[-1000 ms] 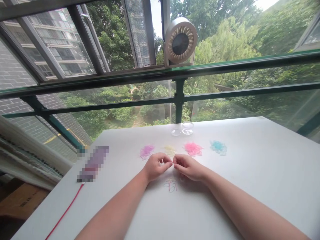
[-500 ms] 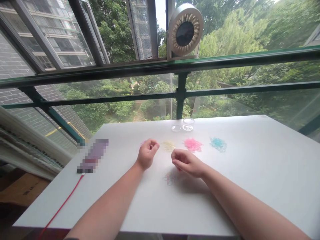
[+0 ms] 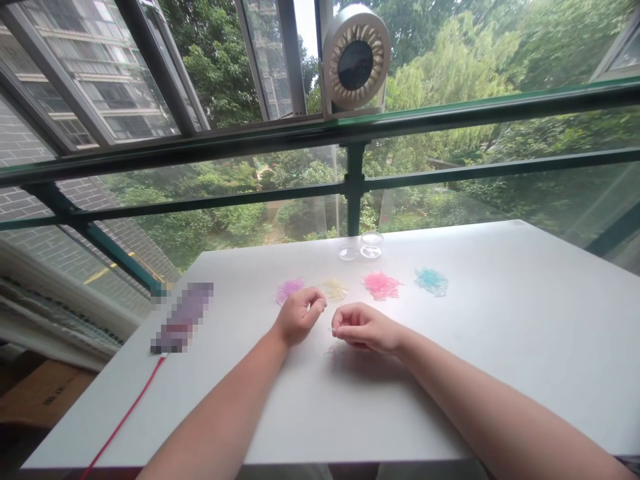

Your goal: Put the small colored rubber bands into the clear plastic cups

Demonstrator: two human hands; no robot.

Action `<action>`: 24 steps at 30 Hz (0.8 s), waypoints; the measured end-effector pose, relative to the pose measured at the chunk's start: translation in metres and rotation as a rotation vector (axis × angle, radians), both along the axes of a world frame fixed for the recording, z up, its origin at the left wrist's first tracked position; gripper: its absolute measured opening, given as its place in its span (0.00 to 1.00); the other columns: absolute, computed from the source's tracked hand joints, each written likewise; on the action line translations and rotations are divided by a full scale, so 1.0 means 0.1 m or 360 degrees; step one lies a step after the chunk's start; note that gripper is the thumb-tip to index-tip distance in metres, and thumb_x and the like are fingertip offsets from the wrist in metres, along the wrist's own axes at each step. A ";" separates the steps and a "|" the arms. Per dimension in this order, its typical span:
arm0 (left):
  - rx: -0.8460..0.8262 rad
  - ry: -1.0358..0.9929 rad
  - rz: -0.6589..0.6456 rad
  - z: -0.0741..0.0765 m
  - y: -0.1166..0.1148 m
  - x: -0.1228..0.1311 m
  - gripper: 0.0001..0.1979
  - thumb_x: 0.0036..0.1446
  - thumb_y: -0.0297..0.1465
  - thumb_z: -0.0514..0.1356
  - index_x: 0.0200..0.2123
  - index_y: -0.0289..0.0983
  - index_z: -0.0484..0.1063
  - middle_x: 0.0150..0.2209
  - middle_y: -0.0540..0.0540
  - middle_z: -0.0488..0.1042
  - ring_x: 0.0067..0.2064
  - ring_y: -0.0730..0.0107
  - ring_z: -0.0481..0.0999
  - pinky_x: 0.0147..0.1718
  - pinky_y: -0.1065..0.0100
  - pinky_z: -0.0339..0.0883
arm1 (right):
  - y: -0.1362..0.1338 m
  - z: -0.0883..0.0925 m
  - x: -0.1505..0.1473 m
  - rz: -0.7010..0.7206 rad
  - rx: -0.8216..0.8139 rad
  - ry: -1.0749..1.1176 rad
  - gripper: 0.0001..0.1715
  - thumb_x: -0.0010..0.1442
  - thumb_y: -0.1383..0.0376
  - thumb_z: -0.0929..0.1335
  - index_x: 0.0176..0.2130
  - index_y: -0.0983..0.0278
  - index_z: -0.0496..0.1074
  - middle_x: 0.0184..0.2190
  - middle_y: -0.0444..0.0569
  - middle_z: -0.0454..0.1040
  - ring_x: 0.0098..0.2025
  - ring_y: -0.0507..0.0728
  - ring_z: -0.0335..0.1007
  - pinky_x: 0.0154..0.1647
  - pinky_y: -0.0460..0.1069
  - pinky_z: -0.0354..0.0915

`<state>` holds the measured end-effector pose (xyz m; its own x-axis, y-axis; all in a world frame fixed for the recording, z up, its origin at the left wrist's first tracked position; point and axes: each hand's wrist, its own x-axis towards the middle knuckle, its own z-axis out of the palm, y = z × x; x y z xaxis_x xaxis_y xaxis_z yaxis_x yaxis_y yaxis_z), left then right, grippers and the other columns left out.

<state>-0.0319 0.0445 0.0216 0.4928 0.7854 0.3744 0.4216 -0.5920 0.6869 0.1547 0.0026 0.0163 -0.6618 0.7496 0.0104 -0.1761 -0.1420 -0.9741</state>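
With our right hand (image 3: 369, 329) clamping its grip on a tiny, pale, thin strand (image 3: 331, 329) above the white surface (image 3: 320, 417), we should squeeze lightly and steady our left hand (image 3: 299, 316), whose grip we cannot tell.

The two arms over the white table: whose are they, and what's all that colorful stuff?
They belong to a person, not a robot. A camera worn on that person's head took this, looking forward and down. On the white table lie four little piles of thin strands: purple, pale yellow, pink and blue-green. Behind them are clear round pieces. The right hand seems to pinch something tiny and pale, too small to name. The left hand is curled; I can't tell whether it holds anything. The blocky patch is blurred out.
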 end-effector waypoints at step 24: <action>-0.0171 -0.0124 -0.0150 -0.02 -0.10 0.09 0.08 0.52 0.31 0.59 0.26 0.33 0.73 0.23 0.48 0.72 0.24 0.77 0.64 0.25 0.73 0.58 | 0.08 0.02 0.10 -0.0359 0.0098 -0.0048 0.13 0.50 0.59 0.70 0.27 0.66 0.66 0.13 0.35 0.54 0.14 0.43 0.46 0.13 0.41 0.42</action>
<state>-0.0230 0.0342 0.0193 0.5389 0.7747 0.3308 0.3104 -0.5477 0.7770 0.1645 0.0111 0.0180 -0.4782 0.8772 0.0433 -0.1673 -0.0426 -0.9850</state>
